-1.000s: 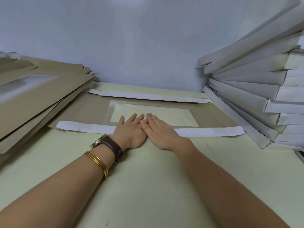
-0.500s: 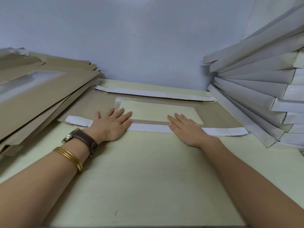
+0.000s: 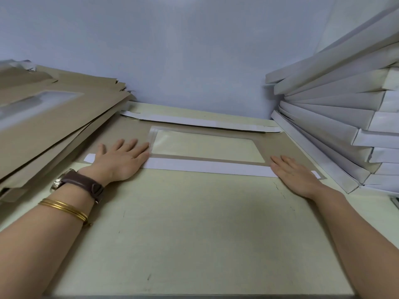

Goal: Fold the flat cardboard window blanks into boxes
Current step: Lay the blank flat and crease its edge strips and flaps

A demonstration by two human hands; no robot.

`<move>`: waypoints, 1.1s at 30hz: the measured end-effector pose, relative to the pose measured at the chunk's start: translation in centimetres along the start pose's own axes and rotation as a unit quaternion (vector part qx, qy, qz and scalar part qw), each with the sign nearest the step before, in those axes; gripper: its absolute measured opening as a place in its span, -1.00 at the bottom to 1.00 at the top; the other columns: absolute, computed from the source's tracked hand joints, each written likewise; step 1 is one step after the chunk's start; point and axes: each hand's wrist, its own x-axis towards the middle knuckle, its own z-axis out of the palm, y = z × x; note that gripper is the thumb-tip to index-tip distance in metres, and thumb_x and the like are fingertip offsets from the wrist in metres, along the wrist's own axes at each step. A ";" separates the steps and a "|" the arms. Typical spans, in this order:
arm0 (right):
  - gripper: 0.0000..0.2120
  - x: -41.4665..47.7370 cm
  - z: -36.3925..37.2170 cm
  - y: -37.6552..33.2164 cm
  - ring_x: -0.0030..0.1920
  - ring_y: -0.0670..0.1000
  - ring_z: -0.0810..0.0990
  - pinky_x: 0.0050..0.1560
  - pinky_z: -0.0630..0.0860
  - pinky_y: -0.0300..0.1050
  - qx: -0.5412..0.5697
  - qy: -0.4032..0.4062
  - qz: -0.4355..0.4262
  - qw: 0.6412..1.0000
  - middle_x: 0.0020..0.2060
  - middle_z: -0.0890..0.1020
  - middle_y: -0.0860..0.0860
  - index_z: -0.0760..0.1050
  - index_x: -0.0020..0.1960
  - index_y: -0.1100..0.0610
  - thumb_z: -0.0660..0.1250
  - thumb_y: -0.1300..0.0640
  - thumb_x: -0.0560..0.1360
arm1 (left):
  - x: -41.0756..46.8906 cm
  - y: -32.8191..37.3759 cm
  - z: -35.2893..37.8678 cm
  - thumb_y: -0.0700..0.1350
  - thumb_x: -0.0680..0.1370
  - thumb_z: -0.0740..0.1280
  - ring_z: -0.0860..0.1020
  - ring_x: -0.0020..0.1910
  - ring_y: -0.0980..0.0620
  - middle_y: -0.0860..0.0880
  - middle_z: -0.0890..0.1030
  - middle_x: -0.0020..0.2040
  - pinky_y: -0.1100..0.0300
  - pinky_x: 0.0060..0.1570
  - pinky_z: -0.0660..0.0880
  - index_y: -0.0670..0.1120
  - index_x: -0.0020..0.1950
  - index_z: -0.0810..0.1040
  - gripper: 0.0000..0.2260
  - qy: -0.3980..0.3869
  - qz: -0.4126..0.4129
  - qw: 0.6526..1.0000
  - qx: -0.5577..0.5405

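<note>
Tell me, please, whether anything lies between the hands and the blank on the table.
Nothing visible does. The left hand and the right hand lie flat on the near white flap of the blank, one towards each end.

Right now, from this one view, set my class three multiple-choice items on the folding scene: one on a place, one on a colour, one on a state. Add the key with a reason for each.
1. Where is the pile of brown flat blanks?
A. at the right
B. at the left
C. under the hands

2. What colour is the near flap of the blank being folded?
A. red
B. black
C. white

3. How do the left hand and right hand lie?
A. flat, fingers straight, on the flap's ends
B. curled round a box
C. raised in the air

Key: 1 B, the pile lies left, opposite the white boxes; 2 C, a white strip runs between the hands; 3 A, both palms face down.
</note>
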 end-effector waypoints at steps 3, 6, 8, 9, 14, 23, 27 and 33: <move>-0.48 0.1 -0.1 -0.1 0.56 -0.04 -0.09 0.48 -0.13 -0.12 0.020 -0.008 0.000 1.000 0.57 0.01 -0.01 -0.02 0.58 -0.05 -0.12 -0.16 0.66 | 0.0 -0.1 0.0 0.28 0.59 -0.22 -0.11 0.57 0.00 0.14 -0.09 0.58 -0.19 0.45 -0.20 0.31 0.53 -0.10 -0.52 -0.001 -0.005 1.000 -0.001; -0.45 0.1 -0.4 -0.1 0.56 -0.04 -0.10 0.49 -0.10 -0.06 0.036 -0.018 0.005 0.999 0.57 0.00 -0.05 -0.01 0.58 -0.04 -0.05 -0.17 0.64 | 0.0 0.0 0.0 0.28 0.59 -0.22 -0.10 0.57 -0.01 0.13 -0.08 0.59 -0.18 0.46 -0.19 0.31 0.53 -0.09 -0.52 0.004 -0.003 1.000 -0.005; -0.43 0.1 -0.6 0.0 0.56 -0.04 -0.11 0.50 -0.09 -0.04 0.037 -0.023 0.011 0.999 0.57 -0.01 -0.05 -0.01 0.58 -0.06 -0.01 -0.19 0.63 | -0.1 0.0 0.0 0.27 0.60 -0.22 -0.09 0.56 -0.01 0.12 -0.07 0.59 -0.18 0.46 -0.19 0.30 0.53 -0.09 -0.52 0.009 -0.001 1.000 -0.004; -0.43 0.1 -0.7 0.0 0.56 -0.04 -0.11 0.51 -0.10 -0.04 0.037 -0.026 0.013 0.999 0.58 -0.02 -0.05 -0.01 0.58 -0.07 0.00 -0.20 0.62 | -0.2 0.1 0.0 0.26 0.60 -0.22 -0.09 0.56 -0.01 0.12 -0.06 0.59 -0.18 0.46 -0.20 0.30 0.53 -0.08 -0.52 0.013 -0.001 1.000 -0.003; -0.41 0.0 -0.8 -0.1 0.56 -0.06 -0.12 0.52 -0.10 -0.01 0.040 -0.033 0.019 0.998 0.58 -0.03 -0.06 -0.01 0.57 -0.09 0.02 -0.23 0.61 | -0.6 0.7 -0.2 0.21 0.62 -0.17 0.10 0.52 -0.01 0.08 0.25 0.49 -0.28 0.40 -0.24 0.18 0.48 0.22 -0.52 0.066 0.010 0.998 0.007; -0.35 -0.5 -1.4 -0.7 0.56 -0.06 -0.10 0.51 -0.05 0.04 0.033 -0.073 0.056 0.995 0.58 -0.03 -0.07 -0.02 0.58 -0.08 0.02 -0.29 0.58 | -2.5 4.5 -0.3 0.10 0.65 0.00 0.14 0.50 -0.03 0.02 0.39 0.39 -0.19 0.45 -0.19 0.01 0.46 0.30 -0.58 0.162 0.075 0.984 -0.011; -0.33 -1.8 -1.7 -1.3 0.55 -0.02 0.03 0.48 0.10 0.04 -0.019 -0.068 0.070 0.995 0.57 0.04 -0.05 0.02 0.57 -0.05 -0.02 -0.33 0.56 | -3.3 5.8 0.0 0.12 0.65 0.02 0.00 0.54 -0.03 0.01 0.22 0.50 -0.11 0.49 -0.15 0.05 0.52 0.20 -0.56 0.136 0.145 0.980 -0.021; -0.51 -4.0 -1.9 -3.9 0.29 0.08 0.39 0.15 0.37 -0.01 -0.108 -0.019 0.089 0.990 0.28 0.48 0.04 0.43 0.19 -0.01 -0.04 -0.31 0.54 | -3.9 6.7 0.1 0.14 0.64 0.02 -0.03 0.53 -0.03 0.00 0.11 0.55 -0.03 0.50 -0.03 0.06 0.52 0.20 -0.55 0.104 0.208 0.972 -0.029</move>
